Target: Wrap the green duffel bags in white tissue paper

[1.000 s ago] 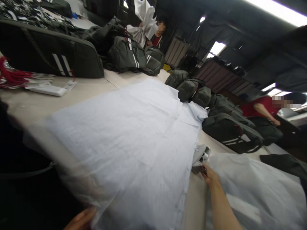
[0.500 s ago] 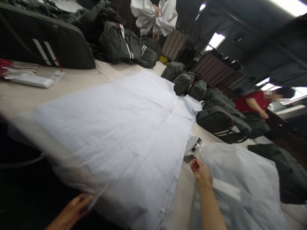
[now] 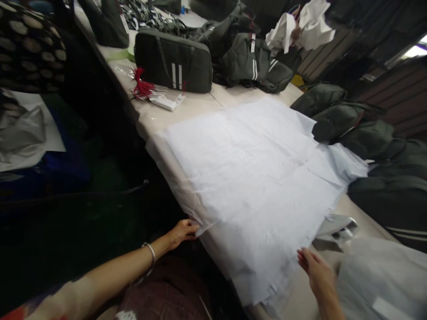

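A wide spread of thin white plastic sheets (image 3: 247, 173) lies over the table in front of me, with a see-through edge hanging down its near left side. That hanging edge is pinched between the thumb and fingers of my left hand (image 3: 184, 232). My right hand (image 3: 316, 269) is at the right edge of the sheets, palm turned inward. Its fingers are loosely bent and nothing shows in them; I cannot tell whether the fingertips touch the sheet. Just beyond it lies a grey and silver tool-like object (image 3: 336, 231), partly blurred.
Dark bags (image 3: 343, 115) line the table's right side. Others, including a duffel bag (image 3: 173, 60), stand at the back beside red-corded tags (image 3: 143, 84). A plastic-wrapped item (image 3: 380, 275) lies at lower right. Another person's hand (image 3: 295, 33) holds white material. A dark floor gap runs along the left.
My view has swung left, bringing the table's left side and floor into sight. My right hand has come closer to the sheets' right edge. My left hand still grips the near left edge.
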Available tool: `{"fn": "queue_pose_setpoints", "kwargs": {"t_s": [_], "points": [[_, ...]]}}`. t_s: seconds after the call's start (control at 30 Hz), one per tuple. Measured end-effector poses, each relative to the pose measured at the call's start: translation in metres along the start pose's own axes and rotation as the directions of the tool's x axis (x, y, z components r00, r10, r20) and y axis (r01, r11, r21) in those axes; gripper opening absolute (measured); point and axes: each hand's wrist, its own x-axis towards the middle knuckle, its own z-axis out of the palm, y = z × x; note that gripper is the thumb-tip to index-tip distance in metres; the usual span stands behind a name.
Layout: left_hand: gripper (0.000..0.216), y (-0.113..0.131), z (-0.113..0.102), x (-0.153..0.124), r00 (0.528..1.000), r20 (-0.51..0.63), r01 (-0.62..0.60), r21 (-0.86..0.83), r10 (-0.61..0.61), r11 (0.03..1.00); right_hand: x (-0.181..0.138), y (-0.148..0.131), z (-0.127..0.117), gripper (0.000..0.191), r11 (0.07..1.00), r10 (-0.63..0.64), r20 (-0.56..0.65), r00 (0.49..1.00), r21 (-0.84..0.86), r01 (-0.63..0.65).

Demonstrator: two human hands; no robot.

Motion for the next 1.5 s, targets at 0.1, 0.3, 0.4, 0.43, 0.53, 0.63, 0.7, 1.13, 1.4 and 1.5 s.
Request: {"fn": "queue_pose_setpoints", "kwargs": {"t_s": [0.1,0.3,0.4,0.43,0.53,0.63,0.7,1.13,1.4,1.5], "points": [[0.06,-0.003,-0.002,0.0,0.999,0.037,0.011,-0.02,-0.01,1.0,-0.09,-0.013,0.071,0.046,0.98,-0.078,0.409,0.909,-0.139,0.146],[0.048,-0.007,0.002,-0.002,0.997,0.077,-0.008,-0.088,0.015,0.996,-0.227,0.005,0.195,0.034,0.945,-0.041,0.76,0.649,-0.181,0.273],[0.041,-0.007,0.006,-0.003,0.996,0.088,-0.018,-0.126,0.03,0.992,-0.235,0.028,0.218,0.03,0.883,0.019,0.71,0.704,-0.343,0.322],[0.04,-0.007,0.007,-0.003,0.996,0.087,-0.021,-0.135,0.033,0.991,-0.233,0.033,0.222,0.029,0.847,0.034,0.684,0.729,-0.407,0.342],[0.038,-0.007,0.008,-0.003,0.995,0.088,-0.026,-0.149,0.04,0.989,-0.225,0.039,0.227,0.027,0.761,0.046,0.63,0.775,-0.525,0.381],[0.033,-0.006,0.008,-0.005,0.994,0.102,-0.023,-0.144,0.038,0.989,-0.223,0.035,0.229,0.026,0.7,0.046,0.617,0.785,-0.581,0.415],[0.029,-0.005,0.007,-0.006,0.993,0.116,-0.017,-0.137,0.033,0.99,-0.223,0.032,0.23,0.026,0.651,0.045,0.617,0.786,-0.615,0.445],[0.048,-0.01,0.0,0.007,0.999,0.04,0.006,-0.101,-0.002,0.995,-0.227,0.023,0.229,0.038,0.255,-0.031,0.597,0.801,-0.77,0.584],[0.063,-0.008,0.005,-0.002,0.998,0.069,0.005,-0.137,0.004,0.991,-0.171,0.016,0.117,0.038,0.502,-0.122,0.56,0.819,-0.677,0.538],[0.068,-0.006,0.007,-0.01,0.993,0.121,0.026,-0.117,-0.011,0.993,-0.108,-0.002,0.043,0.042,0.763,-0.209,0.257,0.943,-0.561,0.322]]}}
